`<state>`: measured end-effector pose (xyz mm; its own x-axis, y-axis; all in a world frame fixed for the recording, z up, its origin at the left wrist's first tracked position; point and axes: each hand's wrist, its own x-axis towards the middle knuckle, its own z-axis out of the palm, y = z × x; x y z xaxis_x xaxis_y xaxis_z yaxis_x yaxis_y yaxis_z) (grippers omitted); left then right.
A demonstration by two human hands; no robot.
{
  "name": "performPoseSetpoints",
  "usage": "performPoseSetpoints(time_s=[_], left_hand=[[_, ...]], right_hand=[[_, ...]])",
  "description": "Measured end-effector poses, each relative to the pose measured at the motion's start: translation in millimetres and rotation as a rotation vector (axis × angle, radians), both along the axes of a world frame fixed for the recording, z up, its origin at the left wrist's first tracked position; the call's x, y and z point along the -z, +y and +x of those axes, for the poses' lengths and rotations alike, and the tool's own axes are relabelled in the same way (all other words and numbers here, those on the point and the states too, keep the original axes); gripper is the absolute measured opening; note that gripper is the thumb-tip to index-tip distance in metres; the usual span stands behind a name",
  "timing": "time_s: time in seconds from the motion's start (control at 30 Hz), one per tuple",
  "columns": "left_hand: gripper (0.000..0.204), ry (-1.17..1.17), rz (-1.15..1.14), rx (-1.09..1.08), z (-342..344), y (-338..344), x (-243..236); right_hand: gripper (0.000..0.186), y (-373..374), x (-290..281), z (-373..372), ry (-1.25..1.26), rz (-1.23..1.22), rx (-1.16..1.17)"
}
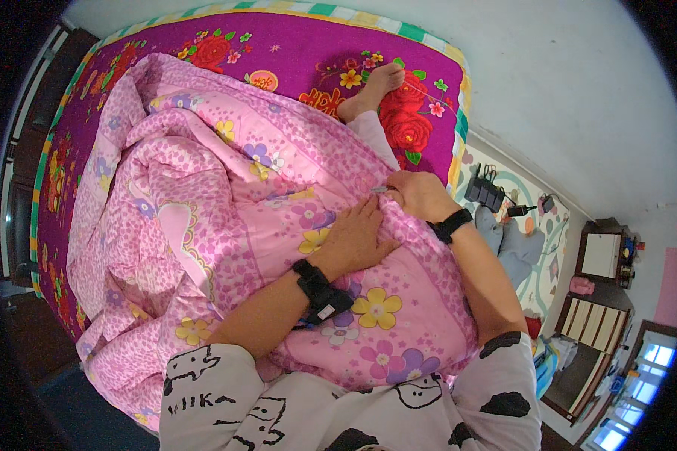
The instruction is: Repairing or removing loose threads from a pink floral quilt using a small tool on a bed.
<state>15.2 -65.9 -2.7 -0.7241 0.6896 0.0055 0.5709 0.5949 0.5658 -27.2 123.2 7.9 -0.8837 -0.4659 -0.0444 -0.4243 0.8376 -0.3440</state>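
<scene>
Currently, your right hand (423, 195) appears to pinch a small pale object (379, 189) at the border of the pink quilt (278, 218) on the bed (301, 49); it points leftward from that grip, just beyond your left hand (353, 237), open and flat.

Seen from the hands, with 12 o'clock straight ahead, the bare purple sheet (301, 64) leaves open room between 11 and 12, past the quilt (278, 210). A bare foot (384, 79) and its lower leg block the way at 12. Right of the foot, a strip of sheet lies free toward 1, and the wall (557, 83) stands beyond the bed's edge. At 9, bunched quilt folds rise as a heap. Between the left hand (353, 237) and right hand (421, 194), little gap shows. Toward 6, flatter quilt lies between the forearms, narrowed by the left wristband's black block (331, 302).
</scene>
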Motion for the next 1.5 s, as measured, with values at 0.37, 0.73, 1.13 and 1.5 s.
performPoseSetpoints(time_s=[0.37, 0.73, 1.13, 1.5], left_hand=[[0.068, -0.106, 0.01, -0.016, 4, 0, -5], [0.068, -0.142, -0.028, -0.014, 3, 1, -6], [0.069, -0.132, 0.019, -0.003, 4, 1, 0], [0.066, -0.152, -0.017, 0.015, 4, 3, 0]], right_hand=[[0.025, -1, 2, -6, 0.029, 0.028, -0.059], [0.026, -5, -3, -7, -0.011, -0.007, -0.088], [0.029, 0, 7, -7, -0.132, -0.18, -0.014], [0.023, -8, -7, -26, -0.294, -0.73, 0.249]])
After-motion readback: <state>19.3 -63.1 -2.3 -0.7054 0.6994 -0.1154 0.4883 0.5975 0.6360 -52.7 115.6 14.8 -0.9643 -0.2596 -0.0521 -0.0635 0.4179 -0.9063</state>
